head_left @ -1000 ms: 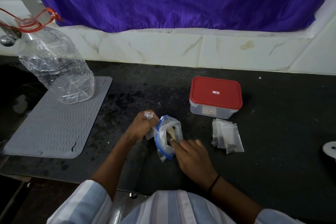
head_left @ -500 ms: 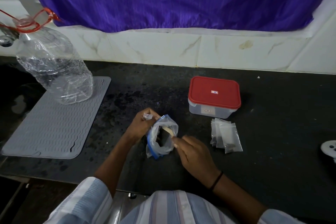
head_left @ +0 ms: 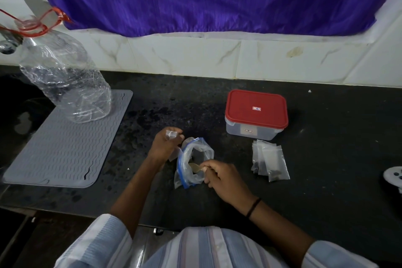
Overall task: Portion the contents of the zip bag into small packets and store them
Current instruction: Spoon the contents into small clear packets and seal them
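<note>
Right hand (head_left: 224, 178) fingers pinch a small spoon (head_left: 195, 167) dipped into the open zip bag (head_left: 192, 162) on the bench (head_left: 326, 159). Left hand (head_left: 164, 146) pinches a small packet (head_left: 171, 134) just left of the bag. Filled packets (head_left: 269, 162) lie right; farther back, a red-lidded container (head_left: 256, 114), closed.
</note>
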